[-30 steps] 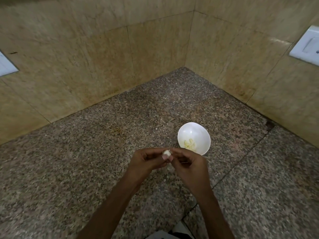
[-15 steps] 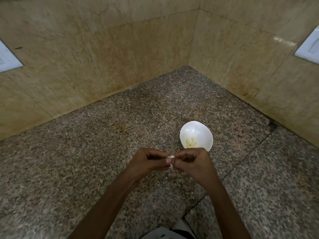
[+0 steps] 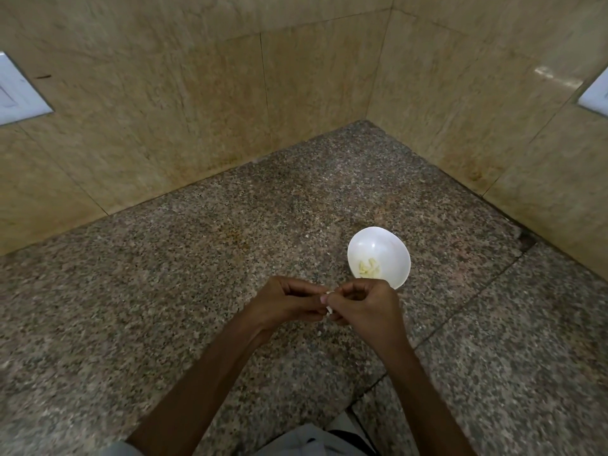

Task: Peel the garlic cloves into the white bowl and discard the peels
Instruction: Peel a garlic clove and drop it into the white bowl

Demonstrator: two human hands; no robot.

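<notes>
A small white bowl (image 3: pixel 391 245) stands on the speckled granite counter, with several pale peeled garlic cloves (image 3: pixel 369 268) in its bottom. Just in front of the bowl, above the counter, my left hand (image 3: pixel 286 302) and my right hand (image 3: pixel 363 307) meet fingertip to fingertip. Both pinch one small whitish garlic clove (image 3: pixel 329 302), which is mostly hidden by the fingers. My right hand covers the bowl's near rim.
The granite counter (image 3: pixel 164 307) runs into a corner of beige tiled walls (image 3: pixel 296 93) behind the bowl. White switch plates sit on the left wall (image 3: pixel 16 93) and the right wall (image 3: pixel 595 93). A seam crosses the counter at right.
Both hands stay joined on the clove, with the fingers shifting slightly around it so less of it shows. The view has drifted a little; the bowl has not moved.
</notes>
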